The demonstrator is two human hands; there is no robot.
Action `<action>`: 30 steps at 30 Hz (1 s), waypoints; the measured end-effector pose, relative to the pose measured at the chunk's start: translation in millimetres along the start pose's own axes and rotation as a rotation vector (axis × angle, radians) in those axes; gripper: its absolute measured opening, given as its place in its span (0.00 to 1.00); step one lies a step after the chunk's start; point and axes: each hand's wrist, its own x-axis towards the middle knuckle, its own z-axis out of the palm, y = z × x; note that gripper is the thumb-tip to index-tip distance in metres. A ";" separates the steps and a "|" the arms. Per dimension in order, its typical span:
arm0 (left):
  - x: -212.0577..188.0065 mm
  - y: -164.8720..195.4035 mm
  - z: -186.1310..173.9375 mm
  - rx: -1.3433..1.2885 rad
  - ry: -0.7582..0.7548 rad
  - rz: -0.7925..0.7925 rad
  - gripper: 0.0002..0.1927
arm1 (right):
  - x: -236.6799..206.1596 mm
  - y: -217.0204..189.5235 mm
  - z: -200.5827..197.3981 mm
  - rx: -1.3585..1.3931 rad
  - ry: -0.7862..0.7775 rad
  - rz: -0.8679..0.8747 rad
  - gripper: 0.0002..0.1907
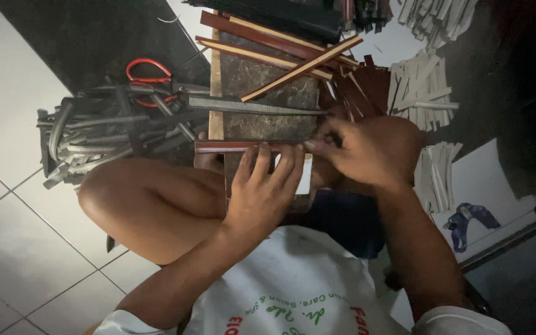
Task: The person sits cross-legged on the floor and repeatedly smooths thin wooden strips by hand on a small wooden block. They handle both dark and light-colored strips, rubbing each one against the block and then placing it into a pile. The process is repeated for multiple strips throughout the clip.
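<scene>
I am sitting cross-legged on a white tiled floor, working over a dark stone slab. My left hand is pressing its fingers down on a reddish-brown strip lying across the slab, while my right hand is pinching its end. Grey strips and red-handled scissors are lying to my left, pale strips to my right.

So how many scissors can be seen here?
1. The red-handled scissors lie on the heap of grey strips at upper left, above the person's knee. Others could be buried in the heaps.
</scene>
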 end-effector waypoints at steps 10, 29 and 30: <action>-17.4 9.2 -12.6 -0.493 0.146 -0.076 0.21 | -35.3 -27.3 9.0 -0.056 0.104 0.044 0.11; -18.8 23.5 -15.7 -1.780 0.287 -0.968 0.06 | -176.1 -40.8 84.5 0.401 0.226 0.272 0.12; -14.7 17.8 -15.2 -1.773 0.287 -0.995 0.05 | -182.2 -39.3 83.9 0.358 0.232 0.354 0.11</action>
